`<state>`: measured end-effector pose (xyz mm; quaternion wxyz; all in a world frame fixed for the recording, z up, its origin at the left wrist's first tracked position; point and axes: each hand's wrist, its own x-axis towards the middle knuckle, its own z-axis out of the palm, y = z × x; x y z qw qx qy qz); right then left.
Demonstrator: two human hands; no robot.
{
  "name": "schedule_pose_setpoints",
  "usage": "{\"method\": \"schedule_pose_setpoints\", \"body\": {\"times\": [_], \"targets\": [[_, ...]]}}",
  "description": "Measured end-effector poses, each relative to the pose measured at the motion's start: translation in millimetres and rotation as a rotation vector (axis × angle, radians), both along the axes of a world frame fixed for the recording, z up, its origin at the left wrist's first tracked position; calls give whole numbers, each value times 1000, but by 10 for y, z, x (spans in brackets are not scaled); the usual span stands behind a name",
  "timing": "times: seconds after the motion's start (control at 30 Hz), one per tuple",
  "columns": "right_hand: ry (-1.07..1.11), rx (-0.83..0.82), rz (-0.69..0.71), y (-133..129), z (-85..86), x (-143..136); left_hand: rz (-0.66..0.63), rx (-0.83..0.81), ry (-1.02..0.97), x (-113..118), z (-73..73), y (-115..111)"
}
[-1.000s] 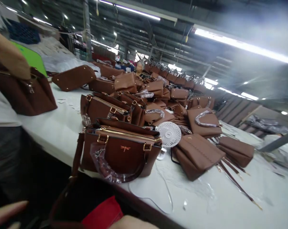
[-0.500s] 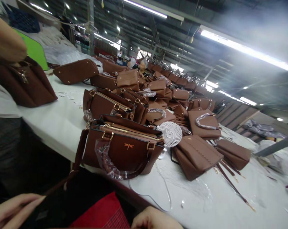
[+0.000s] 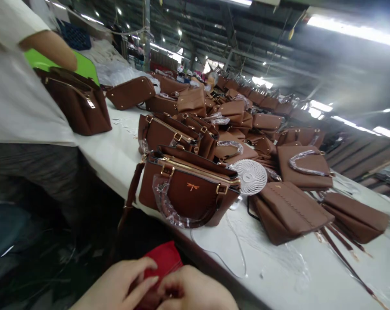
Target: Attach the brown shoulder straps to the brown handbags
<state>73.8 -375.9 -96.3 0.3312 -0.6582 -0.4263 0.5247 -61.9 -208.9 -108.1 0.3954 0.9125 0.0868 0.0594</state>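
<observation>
My left hand [image 3: 123,282] and my right hand [image 3: 191,290] are side by side at the bottom of the view. Both are closed on a red cloth [image 3: 165,258], fingers bent and nearly touching. Just above them, at the table edge, stands a brown handbag [image 3: 182,189] with a gold zip, a dragonfly emblem and plastic-wrapped handles. Its strap [image 3: 135,187] hangs down on the left side. A white round fan [image 3: 248,177] is right behind the bag.
Many brown bags [image 3: 303,168] cover the white table [image 3: 279,275]. A white cable [image 3: 220,254] lies near the front edge. At the left, a person in a white shirt [image 3: 23,94] stands by another brown bag [image 3: 81,103]. A stool [image 3: 7,228] is low at the left.
My hands have come together on the red cloth; my left hand moved right, from the far left corner. The view has swung left, so the table and bags appear further right.
</observation>
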Motion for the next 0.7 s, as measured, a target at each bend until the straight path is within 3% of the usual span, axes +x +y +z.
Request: {"method": "schedule_pose_setpoints", "body": {"times": [0.03,0.13,0.3,0.5,0.7], "targets": [[27,11,-20,-56,12,53,23,20,37,-8,81,56],[74,43,-157,-170,9,163,-65,62,0,-11,212,120],[221,82,-332,-209,-156,200,-245,9,93,64,48,-83],[270,166,-493,-249,-181,159,-193,-24,147,126,35,-187],[238,177,-419,-158,-184,157,-191,-21,142,214,106,-218]]}}
